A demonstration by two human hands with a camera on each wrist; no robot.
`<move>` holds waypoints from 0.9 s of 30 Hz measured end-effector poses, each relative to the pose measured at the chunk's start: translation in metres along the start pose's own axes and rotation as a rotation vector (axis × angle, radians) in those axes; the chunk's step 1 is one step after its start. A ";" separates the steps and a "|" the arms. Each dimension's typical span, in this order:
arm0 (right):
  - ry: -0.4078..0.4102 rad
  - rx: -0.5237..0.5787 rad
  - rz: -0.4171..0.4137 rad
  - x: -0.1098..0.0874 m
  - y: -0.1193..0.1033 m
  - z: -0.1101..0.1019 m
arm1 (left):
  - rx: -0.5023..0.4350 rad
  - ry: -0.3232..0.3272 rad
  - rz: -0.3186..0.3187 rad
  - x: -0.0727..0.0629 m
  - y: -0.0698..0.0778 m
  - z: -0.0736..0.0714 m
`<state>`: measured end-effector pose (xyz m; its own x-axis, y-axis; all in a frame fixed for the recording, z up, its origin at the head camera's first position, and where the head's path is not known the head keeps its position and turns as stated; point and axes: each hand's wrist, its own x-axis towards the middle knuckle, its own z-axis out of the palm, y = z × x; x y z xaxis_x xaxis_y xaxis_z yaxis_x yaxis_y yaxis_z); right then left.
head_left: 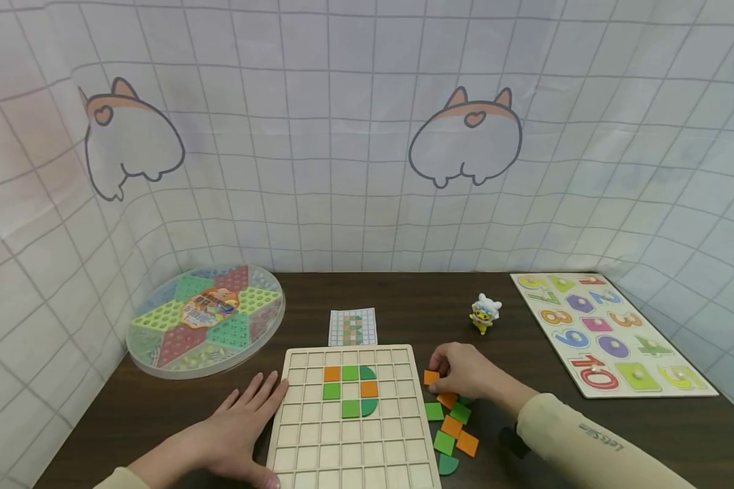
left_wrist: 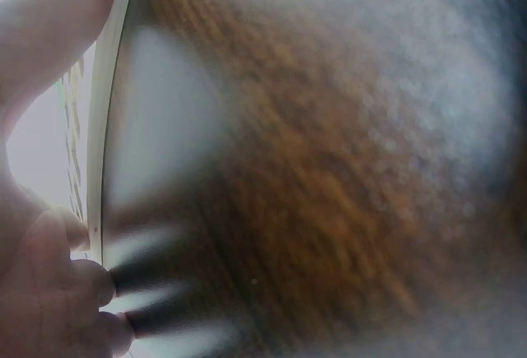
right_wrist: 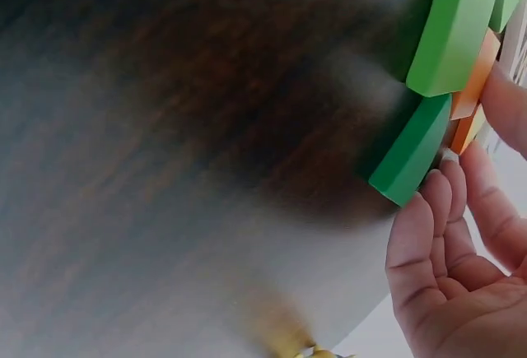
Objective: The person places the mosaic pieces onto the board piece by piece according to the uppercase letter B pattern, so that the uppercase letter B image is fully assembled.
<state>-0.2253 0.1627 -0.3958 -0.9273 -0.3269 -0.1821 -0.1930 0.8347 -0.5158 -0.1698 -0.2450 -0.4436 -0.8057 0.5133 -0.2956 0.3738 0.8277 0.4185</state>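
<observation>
A wooden grid board lies in the middle of the table, with several orange, light green and dark green tiles set in its upper cells. My left hand lies spread along the board's left edge, fingers straight and touching it. Just right of the board, my right hand pinches an orange square tile between thumb and index finger. Below that hand is a loose pile with a light green tile, an orange tile and a dark green curved tile. In the right wrist view, a dark green tile is beside the fingertips.
A small printed pattern card lies behind the board. At the back left is a round Chinese checkers set. A small yellow and white figurine stands behind my right hand. A number puzzle board lies at the right.
</observation>
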 end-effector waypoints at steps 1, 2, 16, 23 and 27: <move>0.005 -0.002 0.004 0.000 0.000 0.000 | 0.001 0.000 -0.003 0.000 -0.001 0.001; 0.008 -0.006 0.004 0.000 0.001 0.000 | 0.000 0.003 0.000 0.000 -0.001 0.001; 0.137 0.032 0.001 -0.004 -0.005 0.004 | 0.000 -0.015 0.014 -0.001 0.001 -0.001; 0.188 0.220 -0.003 -0.002 -0.022 0.010 | -0.002 0.003 0.006 -0.002 0.001 0.000; 0.154 0.311 0.002 0.000 -0.032 0.015 | 0.002 0.003 0.013 -0.002 0.003 -0.001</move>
<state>-0.2144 0.1295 -0.3924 -0.9697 -0.2350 -0.0668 -0.1065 0.6527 -0.7501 -0.1676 -0.2443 -0.4406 -0.8022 0.5232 -0.2876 0.3852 0.8216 0.4202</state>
